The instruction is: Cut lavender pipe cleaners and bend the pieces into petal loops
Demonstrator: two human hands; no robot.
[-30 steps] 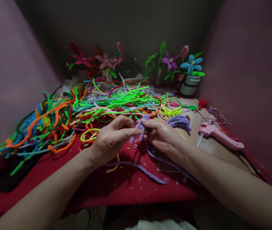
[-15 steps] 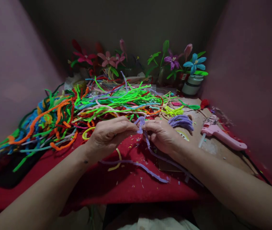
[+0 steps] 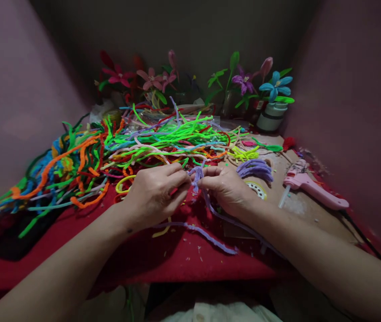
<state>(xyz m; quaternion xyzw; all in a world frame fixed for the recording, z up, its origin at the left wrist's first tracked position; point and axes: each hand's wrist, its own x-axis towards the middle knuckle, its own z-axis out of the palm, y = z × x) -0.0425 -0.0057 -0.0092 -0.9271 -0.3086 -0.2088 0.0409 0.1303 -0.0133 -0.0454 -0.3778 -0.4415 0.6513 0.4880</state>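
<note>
Between my fingertips is a purple pipe cleaner (image 3: 196,173), bent into a small loop. My left hand (image 3: 158,192) pinches it from the left, and my right hand (image 3: 226,188) grips it from the right. A long purple tail hangs below my right hand and runs towards the right forearm. Another purple pipe cleaner (image 3: 210,243) lies on the red cloth (image 3: 137,264) under my hands, near a bent yellow piece (image 3: 163,230). To the right of my right hand rests a bundle of folded purple pipe cleaners (image 3: 255,170).
A large heap of coloured pipe cleaners (image 3: 163,136) spreads across the back and left. On the cardboard (image 3: 306,219) at right lie a pink glue gun (image 3: 314,188) and a round white-and-yellow item (image 3: 256,191). Fuzzy flowers (image 3: 275,87) stand behind in jars (image 3: 272,117).
My left hand has turned slightly, its back now more towards me, and its fingers have shifted on the purple loop. My right fingers have also shifted a little. The view has moved slightly.
</note>
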